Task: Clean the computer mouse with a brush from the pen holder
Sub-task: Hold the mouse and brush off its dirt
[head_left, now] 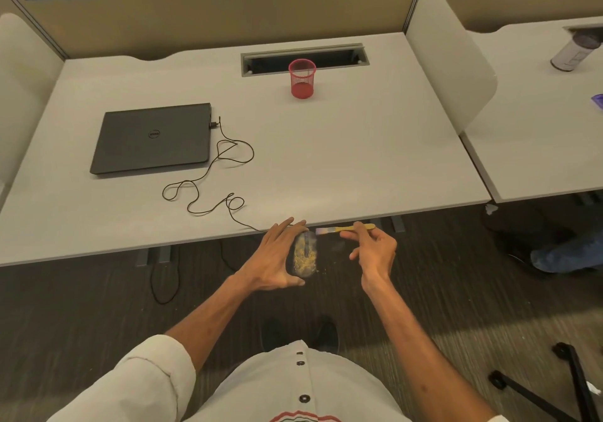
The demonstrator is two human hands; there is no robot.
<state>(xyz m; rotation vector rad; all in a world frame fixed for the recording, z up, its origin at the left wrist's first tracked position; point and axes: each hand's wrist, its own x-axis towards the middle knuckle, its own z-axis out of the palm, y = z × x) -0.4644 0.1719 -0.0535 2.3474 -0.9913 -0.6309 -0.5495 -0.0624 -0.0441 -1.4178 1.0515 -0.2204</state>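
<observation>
My left hand (275, 255) grips a dark computer mouse (305, 257) from its left side, holding it in the air just off the desk's front edge. Yellow dust covers the mouse's top. My right hand (375, 250) pinches a small brush (342, 228) with a yellow handle; its pale bristles point left, just above and right of the mouse's front end. A few yellow specks hang beside the mouse. The red mesh pen holder (302, 79) stands at the back of the desk with nothing visible inside it.
A shut black laptop (153, 137) lies at the desk's left, the mouse cable (208, 173) looping from it to the front edge. A cable slot (305, 59) is behind the holder. White dividers flank the desk (359, 160). Chair legs (571, 385) stand at the lower right.
</observation>
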